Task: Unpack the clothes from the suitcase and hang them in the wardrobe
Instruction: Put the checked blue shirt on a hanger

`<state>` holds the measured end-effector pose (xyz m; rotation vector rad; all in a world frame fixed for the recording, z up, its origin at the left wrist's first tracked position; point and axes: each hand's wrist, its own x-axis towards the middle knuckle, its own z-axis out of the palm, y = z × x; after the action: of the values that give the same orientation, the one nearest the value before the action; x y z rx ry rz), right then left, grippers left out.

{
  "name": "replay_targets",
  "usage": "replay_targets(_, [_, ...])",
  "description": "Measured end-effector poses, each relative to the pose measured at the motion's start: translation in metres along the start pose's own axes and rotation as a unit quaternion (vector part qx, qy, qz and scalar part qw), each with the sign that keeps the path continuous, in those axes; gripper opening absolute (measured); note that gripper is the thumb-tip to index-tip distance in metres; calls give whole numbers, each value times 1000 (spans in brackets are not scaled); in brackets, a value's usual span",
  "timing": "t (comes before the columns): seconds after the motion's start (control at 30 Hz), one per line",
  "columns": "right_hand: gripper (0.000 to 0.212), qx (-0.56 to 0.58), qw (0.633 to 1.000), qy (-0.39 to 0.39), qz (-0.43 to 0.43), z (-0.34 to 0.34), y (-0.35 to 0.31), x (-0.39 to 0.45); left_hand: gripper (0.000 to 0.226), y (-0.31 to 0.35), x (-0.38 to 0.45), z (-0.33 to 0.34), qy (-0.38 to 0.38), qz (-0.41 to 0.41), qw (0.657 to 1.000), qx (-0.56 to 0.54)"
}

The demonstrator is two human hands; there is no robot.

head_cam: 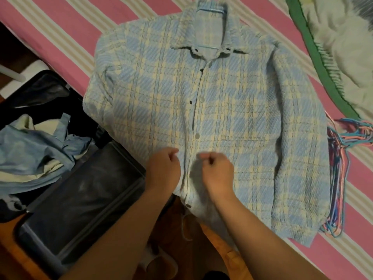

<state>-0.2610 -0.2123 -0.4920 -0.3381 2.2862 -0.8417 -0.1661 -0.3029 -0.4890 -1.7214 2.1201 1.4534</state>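
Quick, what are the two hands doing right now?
Left hand: fingers pinch the checked shirt at its front edge.
Right hand: fingers pinch the shirt's other front edge.

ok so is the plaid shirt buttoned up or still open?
Partly buttoned. The plaid shirt lies spread flat on the bed, its front edges meeting, but the placket shows separate studs and caps higher up. Both hands work near the hem.

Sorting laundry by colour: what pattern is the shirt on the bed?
Light blue and cream plaid shirt, clearest in the head view.
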Motion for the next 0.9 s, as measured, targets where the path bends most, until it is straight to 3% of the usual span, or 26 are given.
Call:
replay_targets(0.07, [11,-16,997,47,-60,-1,-10,29,24,21,18,-4,46,1,998,-52])
replay_targets(0.17, [43,-113,992,-42,-30,14,-12,56,17,40,40,7,-2,-38,996,-87])
replay_targets(0.23, [39,-173,983,-46,-41,18,-9,61,12,37,49,18,-38,-60,995,-72])
replay_targets(0.33, [11,-48,999,5,1,14,-1,65,2,29,57,24,-20,-78,991,-106])
replay_targets(0.37, [5,19,1000,17,17,12,4,64,9,26,58,24,-15,-84,986,-142])
replay_targets(0.43, [6,119,992,19,23,12,11,61,25,22,58,23,-21,-94,975,-201])
replay_targets(0.5, [13,171,985,7,32,16,14,57,24,21,57,22,-21,-103,968,-227])
replay_targets(0.57, [20,195,980,13,47,20,13,57,9,21,57,24,-23,-117,960,-254])
replay_targets(0.9, [22,170,985,7,26,23,10,55,16,15,57,28,-44,-110,952,-282])
